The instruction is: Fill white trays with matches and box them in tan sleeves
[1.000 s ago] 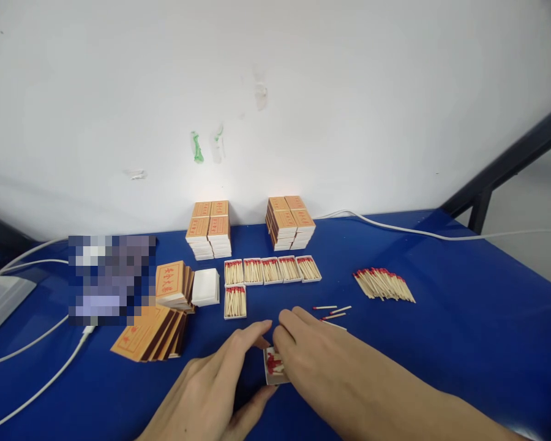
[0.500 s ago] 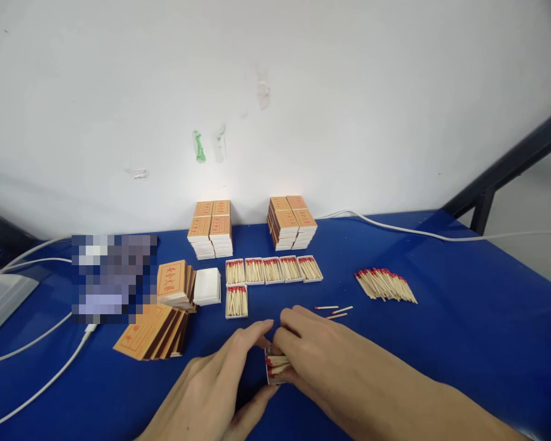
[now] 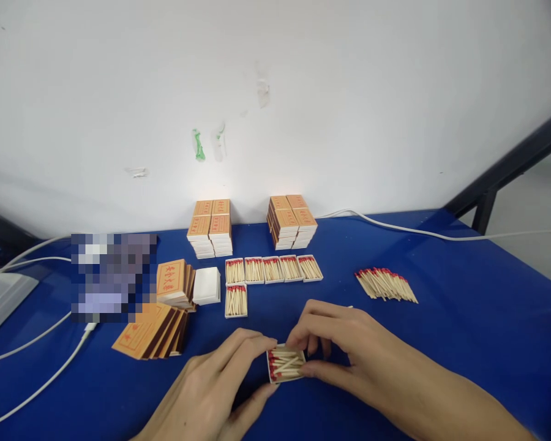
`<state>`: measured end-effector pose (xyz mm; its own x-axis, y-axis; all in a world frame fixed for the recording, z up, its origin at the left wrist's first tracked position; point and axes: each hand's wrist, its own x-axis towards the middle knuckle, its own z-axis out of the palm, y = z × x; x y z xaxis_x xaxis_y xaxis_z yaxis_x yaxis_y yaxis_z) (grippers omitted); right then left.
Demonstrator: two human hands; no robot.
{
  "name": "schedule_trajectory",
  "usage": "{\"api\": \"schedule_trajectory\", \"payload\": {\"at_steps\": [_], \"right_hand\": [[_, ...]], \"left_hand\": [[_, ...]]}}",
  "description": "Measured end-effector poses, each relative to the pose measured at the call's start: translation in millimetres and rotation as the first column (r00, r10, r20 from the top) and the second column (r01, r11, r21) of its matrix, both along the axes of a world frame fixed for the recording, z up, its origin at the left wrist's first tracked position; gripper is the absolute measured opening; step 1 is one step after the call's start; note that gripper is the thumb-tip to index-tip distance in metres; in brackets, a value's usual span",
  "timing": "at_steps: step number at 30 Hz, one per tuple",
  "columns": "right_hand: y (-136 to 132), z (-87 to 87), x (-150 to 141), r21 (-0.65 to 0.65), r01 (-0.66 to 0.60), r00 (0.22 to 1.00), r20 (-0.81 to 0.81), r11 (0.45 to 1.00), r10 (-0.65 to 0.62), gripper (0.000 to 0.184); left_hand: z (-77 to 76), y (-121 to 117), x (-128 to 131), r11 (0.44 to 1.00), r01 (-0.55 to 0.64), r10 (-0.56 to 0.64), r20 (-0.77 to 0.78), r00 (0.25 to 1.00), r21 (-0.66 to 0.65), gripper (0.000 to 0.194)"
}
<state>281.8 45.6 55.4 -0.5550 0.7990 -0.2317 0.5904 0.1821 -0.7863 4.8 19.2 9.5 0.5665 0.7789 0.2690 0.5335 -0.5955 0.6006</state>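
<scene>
A white matchbox tray [image 3: 270, 369] filled with red-headed matches [image 3: 285, 361] lies between my hands at the near middle of the blue table. My left hand [image 3: 211, 380] pinches its left end, index finger at the far corner and thumb at the near one. At the tray's other end, my right hand [image 3: 349, 343] has its thumb and index finger on the far and near edges. The matches inside lie mostly lengthwise, heads to the left, a few crossing at a slant. Beyond the hands, several filled trays [image 3: 254, 280] stand in a row, with one more filled tray [image 3: 236, 315] below the row's left end.
To the right lies a pile of loose matches [image 3: 386, 285]. White upturned trays [image 3: 206, 286] and orange matchbox sleeves [image 3: 140, 331] stand left. Two stacks of matchboxes [image 3: 210, 226] [image 3: 292, 220] are near the wall. A pixelated object [image 3: 114, 275] and white cables [image 3: 50, 398] lie far left.
My right hand has drawn back to the right, uncovering the matches in the tray. It now hides most of the few loose matches behind it. My left hand keeps its hold.
</scene>
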Motion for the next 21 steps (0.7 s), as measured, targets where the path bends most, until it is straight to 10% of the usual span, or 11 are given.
{"api": "schedule_trajectory", "payload": {"at_steps": [21], "right_hand": [[-1.6, -4.2, 3.8, 0.129, 0.156, 0.987, 0.01, 0.979, -0.158, 0.013]], "left_hand": [[-1.1, -5.9, -2.0, 0.997, -0.057, 0.057, 0.001, 0.998, 0.048, 0.03]]}}
